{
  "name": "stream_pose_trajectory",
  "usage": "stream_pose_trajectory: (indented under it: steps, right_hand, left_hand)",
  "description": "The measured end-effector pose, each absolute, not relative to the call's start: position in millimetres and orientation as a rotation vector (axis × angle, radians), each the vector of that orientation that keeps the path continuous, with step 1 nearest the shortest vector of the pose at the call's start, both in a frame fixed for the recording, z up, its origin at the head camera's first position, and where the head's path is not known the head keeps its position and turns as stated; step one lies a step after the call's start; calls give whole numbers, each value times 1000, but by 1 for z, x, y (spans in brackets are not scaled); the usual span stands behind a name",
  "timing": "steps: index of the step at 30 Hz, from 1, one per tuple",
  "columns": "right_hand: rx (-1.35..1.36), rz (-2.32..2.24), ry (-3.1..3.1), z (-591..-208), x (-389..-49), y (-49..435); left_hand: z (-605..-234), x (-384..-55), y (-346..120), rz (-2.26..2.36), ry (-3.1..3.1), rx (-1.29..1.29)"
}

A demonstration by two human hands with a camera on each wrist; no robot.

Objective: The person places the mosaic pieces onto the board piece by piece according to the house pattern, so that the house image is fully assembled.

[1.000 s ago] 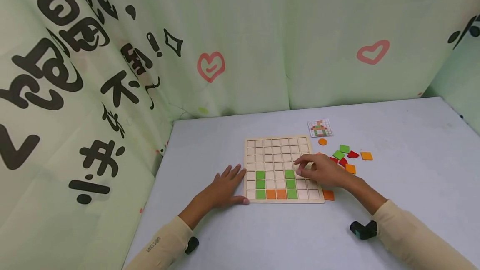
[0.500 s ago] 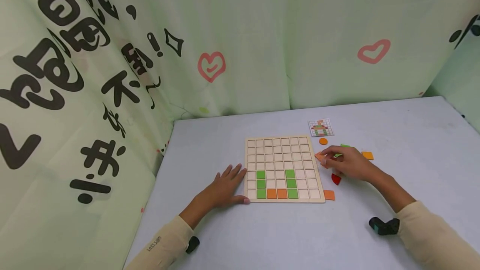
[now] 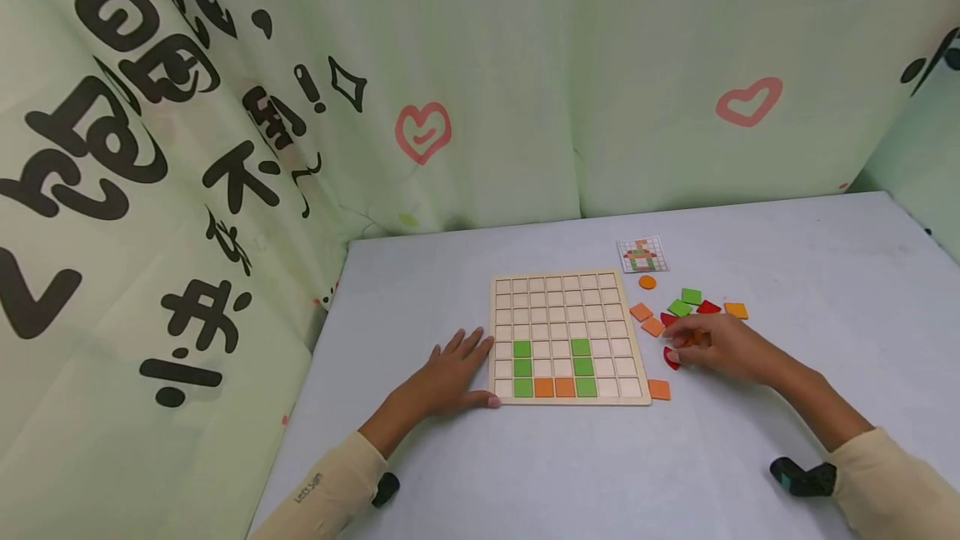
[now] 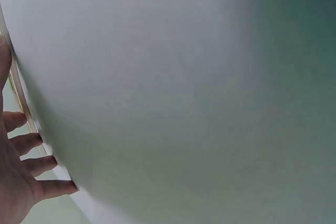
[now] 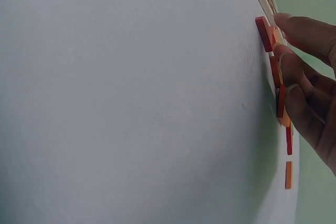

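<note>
My left hand (image 3: 450,373) lies with fingers spread at the left edge of a wooden grid board (image 3: 553,312). In the left wrist view its fingertips reach that edge. Two columns of green square tiles (image 3: 522,368) stand in the lower grid, with two orange square tiles (image 3: 553,387) between them in the bottom row. My right hand (image 3: 723,348) hovers low over loose tiles right of the board, partly hiding them. Its thumb is apart from the fingers in the right wrist view, nothing pinched. A red quarter-circle tile (image 3: 670,359) lies by the thumb.
Two loose orange squares (image 3: 652,327) lie beside the board, and another orange square (image 3: 659,390) by its lower right corner. Green squares (image 3: 691,297) and a yellow-orange square (image 3: 737,311) are beyond the hand. A pattern card (image 3: 642,255) and orange disc (image 3: 647,282) lie farther back.
My right hand has drawn back from over the board, passed the loose orange squares, and moved right over the tile pile. The left hand has stayed put.
</note>
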State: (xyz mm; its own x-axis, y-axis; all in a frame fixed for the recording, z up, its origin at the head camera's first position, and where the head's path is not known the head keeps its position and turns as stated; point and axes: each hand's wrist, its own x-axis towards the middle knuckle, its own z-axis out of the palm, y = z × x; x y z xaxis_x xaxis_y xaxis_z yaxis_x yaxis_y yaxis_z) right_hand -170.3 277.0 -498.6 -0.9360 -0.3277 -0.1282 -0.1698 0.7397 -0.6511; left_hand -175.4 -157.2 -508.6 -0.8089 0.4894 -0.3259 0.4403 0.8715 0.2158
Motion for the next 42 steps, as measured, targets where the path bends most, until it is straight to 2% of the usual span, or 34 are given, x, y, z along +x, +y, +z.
stream_pose_trajectory:
  steps: [21,42]
  right_hand:
    - [-485,-867,2705,-497,-161,274]
    - [-454,-1047,2610,-498,-162,268]
  left_hand:
    - [-508,-176,-157,180,2674,680]
    - [-508,-175,-156,170,2672,684]
